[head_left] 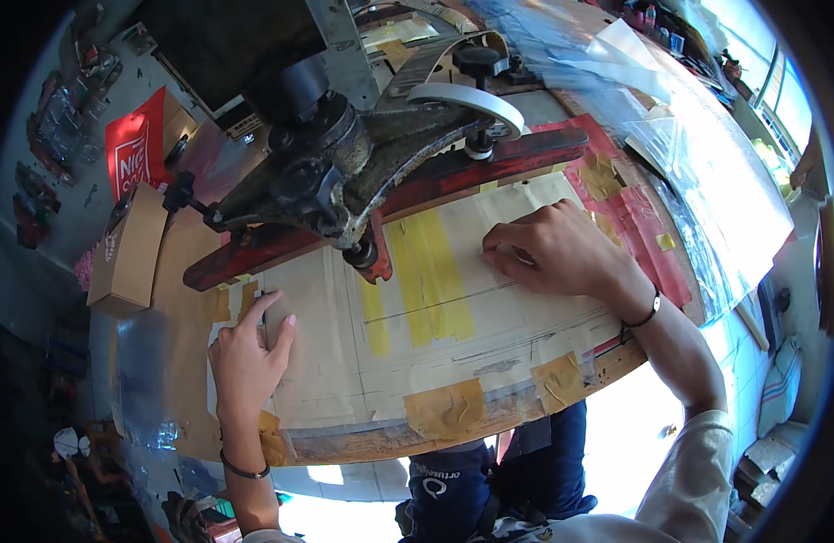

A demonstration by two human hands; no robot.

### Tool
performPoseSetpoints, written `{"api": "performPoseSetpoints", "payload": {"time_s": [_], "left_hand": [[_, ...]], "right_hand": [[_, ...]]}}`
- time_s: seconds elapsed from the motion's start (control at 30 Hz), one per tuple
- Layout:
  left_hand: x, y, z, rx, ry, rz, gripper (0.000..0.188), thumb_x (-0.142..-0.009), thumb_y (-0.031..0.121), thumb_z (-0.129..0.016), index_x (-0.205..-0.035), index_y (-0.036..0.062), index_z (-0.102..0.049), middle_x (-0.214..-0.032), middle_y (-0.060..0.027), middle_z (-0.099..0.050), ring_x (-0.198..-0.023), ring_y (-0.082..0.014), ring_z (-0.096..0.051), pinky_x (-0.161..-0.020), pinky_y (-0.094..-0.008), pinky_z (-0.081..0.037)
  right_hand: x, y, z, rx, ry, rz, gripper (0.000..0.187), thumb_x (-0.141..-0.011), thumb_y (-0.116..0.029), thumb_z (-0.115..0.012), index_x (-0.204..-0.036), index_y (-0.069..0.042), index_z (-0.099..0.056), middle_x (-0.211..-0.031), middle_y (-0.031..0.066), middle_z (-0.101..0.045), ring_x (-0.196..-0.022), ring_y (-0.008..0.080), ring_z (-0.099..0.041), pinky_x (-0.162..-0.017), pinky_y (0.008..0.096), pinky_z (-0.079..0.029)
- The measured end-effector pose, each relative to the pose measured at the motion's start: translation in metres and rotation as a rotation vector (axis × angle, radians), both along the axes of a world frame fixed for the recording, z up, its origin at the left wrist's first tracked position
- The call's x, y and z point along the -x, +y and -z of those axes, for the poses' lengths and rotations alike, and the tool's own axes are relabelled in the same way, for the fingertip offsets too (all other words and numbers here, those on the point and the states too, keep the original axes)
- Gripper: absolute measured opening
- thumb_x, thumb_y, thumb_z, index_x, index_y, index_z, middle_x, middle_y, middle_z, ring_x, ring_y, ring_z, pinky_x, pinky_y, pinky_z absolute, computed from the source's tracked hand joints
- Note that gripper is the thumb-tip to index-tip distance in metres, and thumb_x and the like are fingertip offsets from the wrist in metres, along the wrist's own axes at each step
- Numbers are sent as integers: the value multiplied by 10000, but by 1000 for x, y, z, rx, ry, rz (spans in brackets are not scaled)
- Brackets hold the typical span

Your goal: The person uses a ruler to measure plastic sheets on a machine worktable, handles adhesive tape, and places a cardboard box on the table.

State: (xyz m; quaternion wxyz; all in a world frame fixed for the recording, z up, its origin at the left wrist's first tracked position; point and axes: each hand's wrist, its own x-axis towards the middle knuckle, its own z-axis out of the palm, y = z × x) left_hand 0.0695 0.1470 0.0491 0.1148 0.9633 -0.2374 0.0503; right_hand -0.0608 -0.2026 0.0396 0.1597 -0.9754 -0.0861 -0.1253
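A pale sheet [317, 380], marked with pencil lines and strips of yellow tape [426, 271], is taped down on a round-edged wooden board. My left hand [249, 357] rests at the sheet's left part, its index finger and thumb stretched apart with nothing between them. On the right side of the sheet lies my right hand [562, 249], its fingers curled in; whatever they may hold is hidden. Between and beyond my hands, a dark cast-metal machine arm [358, 163] with black knobs carries a long red bar [517, 163] low over the sheet.
A white ring, like a roll of tape [476, 101], hangs around a knob on the arm. At the left stand a cardboard box [132, 249] and a red bag [136, 145]. Clear plastic sheeting [707, 163] covers the far right. Brown tape [444, 407] patches the near edge.
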Motion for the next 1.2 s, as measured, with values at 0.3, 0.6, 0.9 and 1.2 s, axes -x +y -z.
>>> {"api": "performPoseSetpoints", "payload": {"time_s": [0.3, 0.6, 0.9, 1.2], "left_hand": [[-3, -3, 3, 12, -61, 38, 253, -880, 312, -689, -1083, 161, -703, -475, -92, -527, -479, -300, -590, -553, -412, -473], [2, 7, 2, 26, -38, 39, 165, -882, 273, -688, -938, 120, -661, -506, -100, -551, -492, -311, -588, -531, -415, -451], [-23, 31, 18, 288, 197, 126, 182, -907, 213, -634, -892, 31, -641, -654, -137, -639, -617, -322, -640, -607, -408, -494], [68, 88, 18, 377, -89, 235, 411, -913, 284, -675, -1237, 41, -607, -1172, -132, -606, -1078, -296, -574, -947, -381, -436]], "right_hand": [[-2, -7, 2, -15, -2, -29, 140, -875, -174, -638, -943, -79, -715, -724, 97, -703, -619, 272, -664, -578, 390, -501], [-5, -3, 7, -73, -25, -74, 127, -873, -176, -614, -895, -75, -686, -650, 122, -660, -597, 306, -645, -568, 418, -488], [5, -2, 8, -89, -45, -89, 115, -878, -173, -654, -880, -61, -627, -684, 118, -674, -641, 329, -660, -583, 434, -488], [68, 57, -20, 134, 118, 167, 369, -975, -321, -591, -1262, -91, -621, -1219, 175, -634, -1120, 346, -605, -962, 444, -464]]}}
